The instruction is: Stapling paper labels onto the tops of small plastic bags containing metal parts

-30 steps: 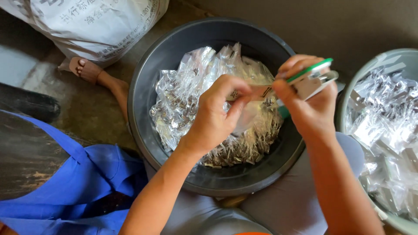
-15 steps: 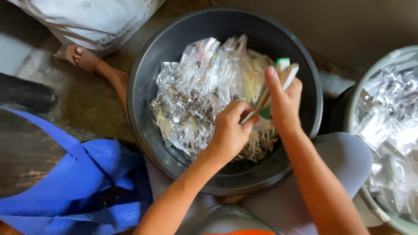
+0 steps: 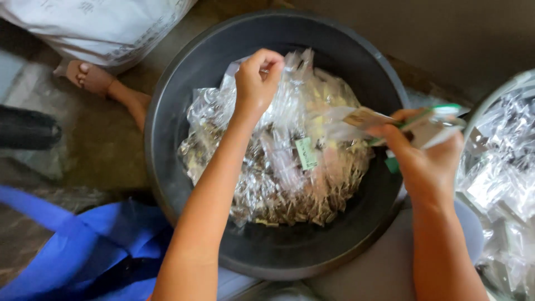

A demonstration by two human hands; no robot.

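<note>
Bare floor (image 3: pixel 100 145) surrounds a dark round basin (image 3: pixel 184 100) heaped with clear plastic packets (image 3: pixel 278 167). Beside the basin's near edge lies blue cloth (image 3: pixel 83 251). At its right rim, the right hand (image 3: pixel 426 161) grips what looks like a green-edged bundle of packets (image 3: pixel 440 114), fingers closed. Over the heap's far side, the left hand (image 3: pixel 256 81) pinches one clear packet (image 3: pixel 234 69).
</note>
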